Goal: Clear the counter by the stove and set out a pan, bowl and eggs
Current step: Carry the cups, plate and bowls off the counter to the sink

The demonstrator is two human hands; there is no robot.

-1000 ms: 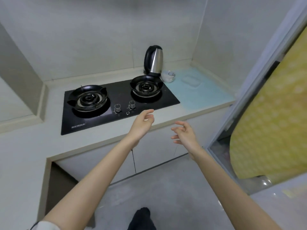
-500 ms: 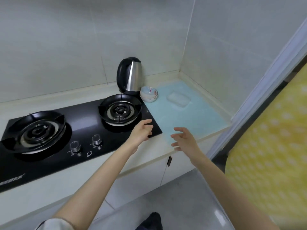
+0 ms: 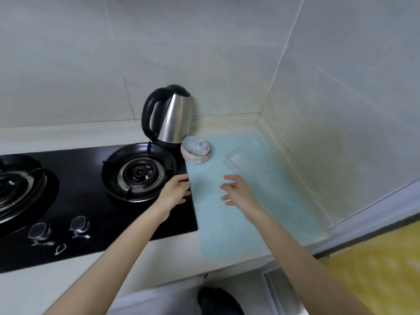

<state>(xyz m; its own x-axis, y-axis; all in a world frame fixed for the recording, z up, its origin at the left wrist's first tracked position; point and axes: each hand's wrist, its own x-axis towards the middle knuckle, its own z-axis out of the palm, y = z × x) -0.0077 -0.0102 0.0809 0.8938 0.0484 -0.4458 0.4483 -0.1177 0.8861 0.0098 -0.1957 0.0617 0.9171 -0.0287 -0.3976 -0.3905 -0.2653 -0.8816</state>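
Two hands: stretched out at centre frame, both empty.
Left hand (image 3: pixel 176 193): fingers relaxed, over the right edge of the black stove (image 3: pixel 91 201), beside the burner (image 3: pixel 138 172).
Right hand (image 3: pixel 238 193): fingers loosely spread above the blue mat (image 3: pixel 261 223).
Bowls (image 3: pixel 195 150): stacked at the mat's upper-left corner.
Kettle (image 3: pixel 170 119): upright just behind them, by the wall.
Clear tray (image 3: pixel 241 160): blurred, on the mat.

Pale tiled walls (image 3: pixel 204 42) are seen beyond the left hand (image 3: pixel 175 193) and right hand (image 3: pixel 238 193), meeting in a corner (image 3: pixel 276 71) past the right hand. A grey frame (image 3: pixel 375 208) and blurred yellow cloth (image 3: pixel 375 269) are seen right of it. A white cabinet front (image 3: pixel 168 294) is glimpsed below both.
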